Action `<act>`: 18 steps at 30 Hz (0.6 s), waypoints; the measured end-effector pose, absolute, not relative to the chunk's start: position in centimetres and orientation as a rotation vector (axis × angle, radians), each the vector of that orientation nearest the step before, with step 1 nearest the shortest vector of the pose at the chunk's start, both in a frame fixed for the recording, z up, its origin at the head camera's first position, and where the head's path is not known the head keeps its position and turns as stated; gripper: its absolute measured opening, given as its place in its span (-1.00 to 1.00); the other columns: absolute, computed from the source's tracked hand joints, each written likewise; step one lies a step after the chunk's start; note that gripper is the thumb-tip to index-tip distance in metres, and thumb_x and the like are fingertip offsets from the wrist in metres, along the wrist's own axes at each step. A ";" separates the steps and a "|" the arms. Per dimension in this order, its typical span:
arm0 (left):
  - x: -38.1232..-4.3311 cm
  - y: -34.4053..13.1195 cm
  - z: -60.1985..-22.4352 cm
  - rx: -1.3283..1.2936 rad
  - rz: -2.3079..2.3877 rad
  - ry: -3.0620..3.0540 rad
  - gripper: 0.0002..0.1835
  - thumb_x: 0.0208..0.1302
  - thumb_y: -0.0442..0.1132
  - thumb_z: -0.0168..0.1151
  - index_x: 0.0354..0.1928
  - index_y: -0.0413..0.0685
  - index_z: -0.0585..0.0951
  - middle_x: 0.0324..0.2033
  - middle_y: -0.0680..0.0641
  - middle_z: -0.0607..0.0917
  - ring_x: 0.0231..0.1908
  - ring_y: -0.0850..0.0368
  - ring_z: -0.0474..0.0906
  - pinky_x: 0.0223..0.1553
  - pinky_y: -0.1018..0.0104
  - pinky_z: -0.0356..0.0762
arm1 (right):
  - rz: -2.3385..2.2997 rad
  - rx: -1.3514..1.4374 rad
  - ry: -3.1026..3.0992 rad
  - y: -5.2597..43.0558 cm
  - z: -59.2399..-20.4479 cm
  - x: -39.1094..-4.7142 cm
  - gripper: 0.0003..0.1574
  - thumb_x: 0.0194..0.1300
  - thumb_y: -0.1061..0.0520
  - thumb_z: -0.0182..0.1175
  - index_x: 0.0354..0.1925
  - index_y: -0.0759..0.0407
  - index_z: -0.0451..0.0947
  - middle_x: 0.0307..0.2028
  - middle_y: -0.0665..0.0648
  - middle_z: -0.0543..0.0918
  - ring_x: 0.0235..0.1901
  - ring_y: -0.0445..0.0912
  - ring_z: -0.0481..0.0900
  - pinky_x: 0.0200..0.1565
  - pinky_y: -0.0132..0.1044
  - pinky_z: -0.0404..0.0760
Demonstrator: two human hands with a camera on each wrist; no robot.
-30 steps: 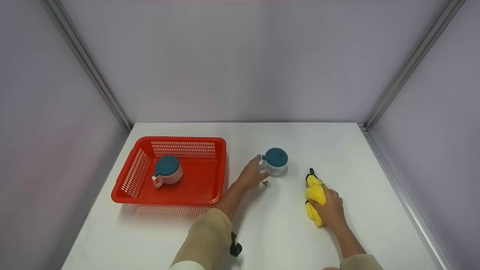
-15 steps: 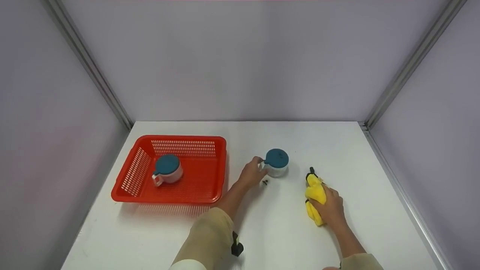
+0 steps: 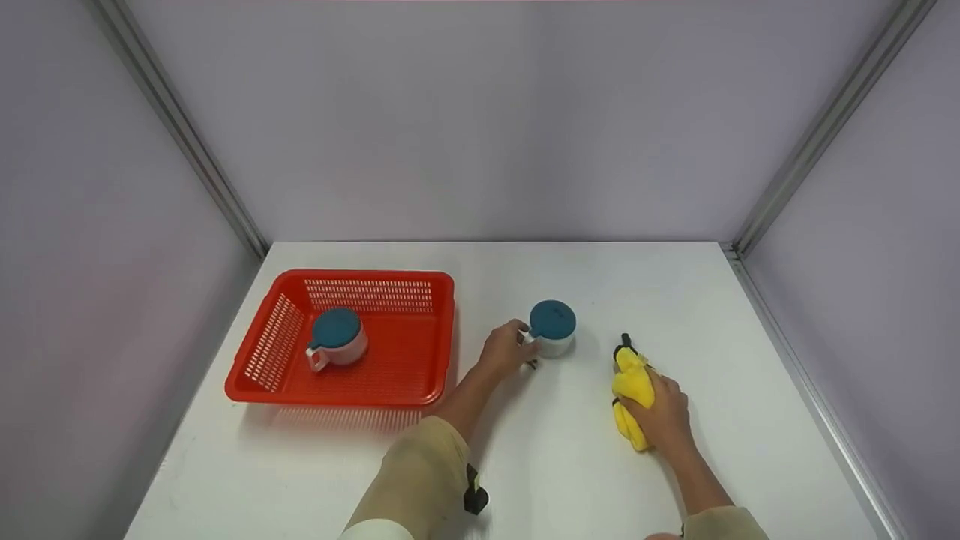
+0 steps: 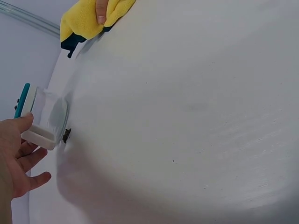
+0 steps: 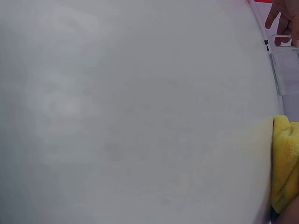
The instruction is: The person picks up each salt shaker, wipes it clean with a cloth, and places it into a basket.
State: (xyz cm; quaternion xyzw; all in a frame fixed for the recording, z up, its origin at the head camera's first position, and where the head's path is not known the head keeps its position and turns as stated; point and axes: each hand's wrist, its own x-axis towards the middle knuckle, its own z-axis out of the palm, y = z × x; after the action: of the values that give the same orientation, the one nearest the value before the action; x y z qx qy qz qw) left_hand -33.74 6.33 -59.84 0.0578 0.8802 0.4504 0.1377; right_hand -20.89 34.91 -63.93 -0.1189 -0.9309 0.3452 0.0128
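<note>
A clear glass seasoning jar [image 3: 553,346] with a teal lid and white handle stands on the white table, right of the middle. My left hand [image 3: 504,349] holds it by the handle; in the left wrist view the thumb lies on the handle [image 4: 39,137] and the other fingers are behind it. Farther right, my right hand [image 3: 663,411] grips a bunched yellow cloth [image 3: 631,384] with dark edging, pressed on the table. Small dark bits [image 4: 67,135] lie beside the jar's base. The right wrist view catches only part of the cloth [image 5: 286,161].
On the left, a red plastic basket [image 3: 405,352] with slotted walls holds a second teal-lidded jar [image 3: 341,349], its handle toward me. Grey panels [image 3: 480,127] enclose the table at the back and both sides.
The jar on the table has turned so its handle points more toward me, and it sits slightly nearer. My left hand has followed it slightly; the right hand and cloth stay put.
</note>
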 end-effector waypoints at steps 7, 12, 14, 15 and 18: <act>-33.7 6.1 -59.9 0.153 1.285 2.549 -0.50 0.28 0.00 0.33 0.19 -0.06 0.56 -0.24 0.05 0.64 -0.22 0.13 0.55 -0.23 0.37 0.63 | 1.088 -0.388 -2.904 34.9 -63.8 -20.9 0.01 0.26 -0.15 0.31 0.49 0.12 0.10 0.29 0.41 0.27 0.20 0.29 0.30 0.23 0.26 0.32; -33.7 6.2 -60.0 0.165 1.267 2.562 -0.51 0.29 -0.01 0.32 0.19 -0.07 0.57 -0.22 0.07 0.66 -0.20 0.14 0.55 -0.16 0.35 0.64 | 1.076 -0.384 -2.910 34.9 -63.8 -20.9 0.01 0.26 -0.14 0.31 0.49 0.13 0.10 0.29 0.42 0.28 0.21 0.31 0.30 0.24 0.28 0.30; -33.7 6.2 -60.0 0.167 1.264 2.569 -0.51 0.30 -0.02 0.31 0.19 -0.08 0.57 -0.20 0.06 0.68 -0.19 0.15 0.55 -0.12 0.34 0.64 | 1.072 -0.381 -2.912 34.9 -63.8 -20.9 0.01 0.26 -0.14 0.31 0.49 0.13 0.10 0.29 0.42 0.27 0.22 0.32 0.30 0.24 0.28 0.30; -33.6 6.2 -60.0 0.167 1.261 2.572 -0.52 0.30 -0.02 0.31 0.19 -0.08 0.57 -0.19 0.05 0.69 -0.18 0.15 0.56 -0.10 0.33 0.65 | 1.076 -0.380 -2.911 34.9 -63.8 -20.9 0.01 0.26 -0.14 0.31 0.49 0.13 0.09 0.29 0.42 0.27 0.22 0.31 0.30 0.25 0.28 0.30; -33.6 6.3 -60.1 0.159 1.259 2.580 -0.54 0.30 -0.03 0.31 0.17 -0.08 0.59 -0.13 0.04 0.71 -0.16 0.16 0.57 -0.03 0.29 0.65 | 1.093 -0.380 -2.906 34.9 -63.8 -20.9 0.00 0.27 -0.12 0.31 0.49 0.13 0.09 0.29 0.41 0.27 0.22 0.30 0.30 0.26 0.27 0.29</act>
State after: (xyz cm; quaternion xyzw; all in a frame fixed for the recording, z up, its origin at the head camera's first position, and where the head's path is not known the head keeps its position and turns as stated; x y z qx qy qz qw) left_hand -33.64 6.32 -60.09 0.0547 0.8895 0.4339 0.1328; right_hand -20.86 34.88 -63.83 -0.1216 -0.9290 0.3494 0.0071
